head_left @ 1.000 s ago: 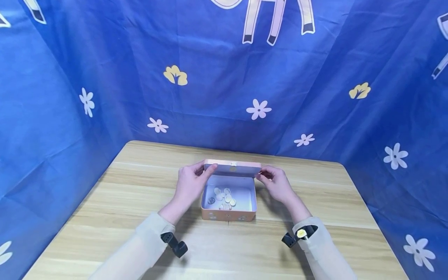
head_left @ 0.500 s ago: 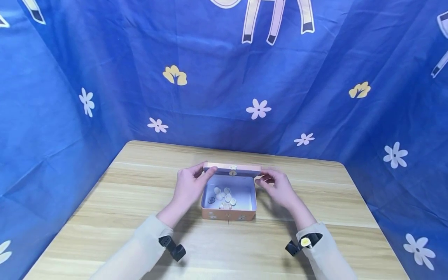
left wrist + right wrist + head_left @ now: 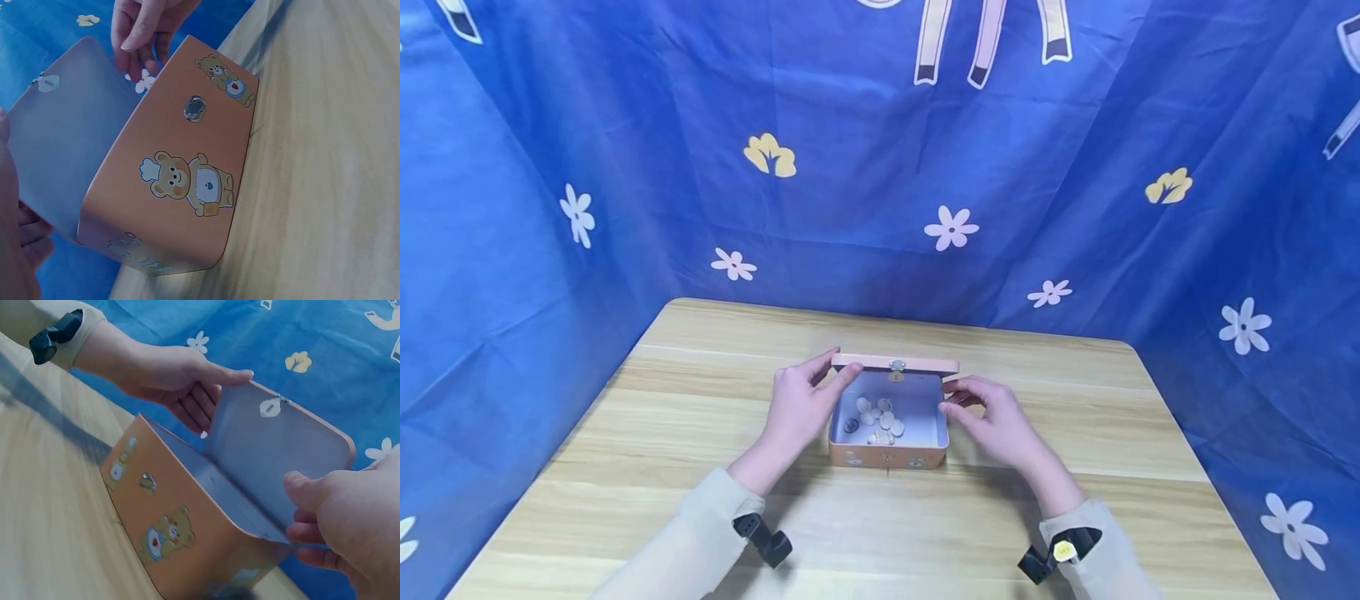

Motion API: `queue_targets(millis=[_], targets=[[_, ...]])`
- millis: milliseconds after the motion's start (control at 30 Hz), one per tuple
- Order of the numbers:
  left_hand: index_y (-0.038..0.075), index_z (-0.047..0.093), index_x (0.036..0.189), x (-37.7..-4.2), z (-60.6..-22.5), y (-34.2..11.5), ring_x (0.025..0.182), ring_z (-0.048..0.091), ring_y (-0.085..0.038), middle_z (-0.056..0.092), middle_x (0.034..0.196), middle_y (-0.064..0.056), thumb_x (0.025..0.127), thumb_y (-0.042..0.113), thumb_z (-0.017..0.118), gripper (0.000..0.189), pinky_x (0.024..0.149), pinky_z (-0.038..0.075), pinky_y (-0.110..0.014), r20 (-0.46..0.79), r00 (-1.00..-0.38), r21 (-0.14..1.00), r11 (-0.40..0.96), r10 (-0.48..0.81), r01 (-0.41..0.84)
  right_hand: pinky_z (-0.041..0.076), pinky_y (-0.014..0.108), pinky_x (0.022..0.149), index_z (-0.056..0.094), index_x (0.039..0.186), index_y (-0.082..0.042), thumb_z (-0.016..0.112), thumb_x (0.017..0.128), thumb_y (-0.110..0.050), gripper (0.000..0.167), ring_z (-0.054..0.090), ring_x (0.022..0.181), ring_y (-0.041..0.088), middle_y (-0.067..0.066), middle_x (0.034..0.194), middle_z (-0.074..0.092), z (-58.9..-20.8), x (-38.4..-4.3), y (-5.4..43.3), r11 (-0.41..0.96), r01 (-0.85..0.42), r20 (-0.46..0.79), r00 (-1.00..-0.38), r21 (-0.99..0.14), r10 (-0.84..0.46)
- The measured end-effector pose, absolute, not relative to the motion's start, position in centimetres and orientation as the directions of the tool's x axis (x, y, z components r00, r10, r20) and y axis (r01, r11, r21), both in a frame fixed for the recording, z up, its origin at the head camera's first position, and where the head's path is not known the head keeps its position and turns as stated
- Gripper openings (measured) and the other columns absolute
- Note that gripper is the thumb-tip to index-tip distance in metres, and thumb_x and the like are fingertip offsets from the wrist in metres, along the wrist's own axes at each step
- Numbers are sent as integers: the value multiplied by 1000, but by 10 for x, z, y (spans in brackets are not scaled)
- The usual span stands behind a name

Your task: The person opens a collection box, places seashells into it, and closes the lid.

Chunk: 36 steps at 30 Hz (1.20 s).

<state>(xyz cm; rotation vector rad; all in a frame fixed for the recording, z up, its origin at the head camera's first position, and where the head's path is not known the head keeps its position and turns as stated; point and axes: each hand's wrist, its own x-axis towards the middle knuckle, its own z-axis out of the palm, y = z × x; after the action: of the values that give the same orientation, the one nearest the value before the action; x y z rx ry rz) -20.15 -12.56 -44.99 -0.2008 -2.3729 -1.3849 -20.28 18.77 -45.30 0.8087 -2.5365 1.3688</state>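
Observation:
An orange tin box (image 3: 865,457) with bear pictures stands on the table, its hinged lid (image 3: 865,362) tilted up at the back. My left hand (image 3: 797,404) holds the lid's left corner, thumb on the front edge and fingers behind. Beside the box's right wall is my right hand (image 3: 1000,421), fingers loosely bent with nothing between thumb and fingertips. In the right wrist view this hand (image 3: 356,519) is close to the lid's right side. Several small pale roundish pieces (image 3: 887,420) lie inside the box, with a dark round piece (image 3: 851,425) and a ridged, patterned piece (image 3: 882,437).
The light wood table (image 3: 700,375) reaches back to a blue patterned cloth (image 3: 850,208) hanging behind and at both sides. A metal latch (image 3: 147,481) juts from the box front, and a clasp (image 3: 897,365) sits on the lid's front edge.
The lid has tilted a little forward and down, with my left hand still on its corner. My right hand has come off the lid's right corner and moved down beside the box.

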Motion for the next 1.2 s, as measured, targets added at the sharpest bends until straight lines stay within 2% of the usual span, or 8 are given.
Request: queue_targets(millis=[233, 433, 600, 633, 733, 867, 1100, 1200], targets=[[2, 70, 136, -195, -451, -126, 119, 69, -39, 65, 133, -24, 94, 54, 78, 67, 104, 56, -51, 416, -908, 792, 514, -56, 331, 63, 45, 87, 76, 122, -4, 78, 99, -18, 27, 74, 97, 16, 1, 106, 78, -453, -192, 170, 417, -558, 383, -816, -717, -432], [3, 67, 140, -190, -455, -127, 124, 66, -39, 64, 136, -24, 94, 56, 77, 71, 107, 53, -52, 401, -915, 787, 530, -47, 317, 63, 34, 85, 75, 123, -2, 76, 101, -20, 29, 73, 96, 13, -2, 104, 78, -450, -186, 152, 393, -525, 363, -834, -755, -415], [4, 67, 141, -185, -458, -127, 122, 67, -38, 65, 135, -24, 92, 57, 78, 73, 108, 53, -52, 409, -911, 777, 542, -48, 320, 64, 37, 87, 74, 125, 1, 74, 102, -17, 29, 74, 98, 17, 6, 111, 78, -449, -181, 137, 320, -496, 357, -842, -807, -405], [4, 67, 141, -185, -459, -127, 119, 69, -39, 65, 135, -24, 92, 56, 78, 72, 107, 53, -52, 415, -909, 773, 545, -46, 325, 64, 39, 88, 74, 125, 1, 73, 103, -17, 29, 74, 99, 18, 8, 113, 78, -449, -180, 135, 305, -493, 356, -841, -815, -407], [3, 66, 141, -183, -460, -128, 76, 78, -33, 64, 135, -26, 93, 56, 79, 73, 105, 54, -51, 421, -906, 766, 551, -40, 331, 64, 41, 88, 74, 125, 1, 72, 103, -17, 28, 74, 99, 19, 13, 114, 77, -450, -176, 128, 279, -481, 351, -843, -831, -407], [3, 65, 142, -181, -462, -128, 29, 41, -15, 63, 135, -28, 92, 57, 78, 76, 90, 64, -47, 418, -908, 765, 550, -27, 336, 64, 37, 89, 74, 122, 2, 71, 104, -17, 26, 76, 96, 26, 15, 108, 78, -452, -173, 122, 253, -454, 343, -858, -854, -382], [1, 66, 141, -176, -463, -129, 29, 33, -5, 64, 134, -27, 91, 57, 80, 76, 93, 62, -48, 434, -900, 750, 563, -22, 348, 66, 40, 78, 75, 114, 9, 67, 106, -11, 23, 76, 82, 42, 26, 100, 77, -451, -164, 115, 134, -349, 285, -891, -928, -353], [2, 66, 141, -172, -462, -129, 28, 32, -5, 64, 133, -27, 90, 59, 80, 79, 70, 66, -41, 410, -912, 761, 560, -24, 327, 67, 42, 74, 74, 113, 9, 67, 106, -10, 23, 75, 79, 38, 26, 99, 76, -450, -158, 112, 106, -280, 227, -908, -954, -353]])
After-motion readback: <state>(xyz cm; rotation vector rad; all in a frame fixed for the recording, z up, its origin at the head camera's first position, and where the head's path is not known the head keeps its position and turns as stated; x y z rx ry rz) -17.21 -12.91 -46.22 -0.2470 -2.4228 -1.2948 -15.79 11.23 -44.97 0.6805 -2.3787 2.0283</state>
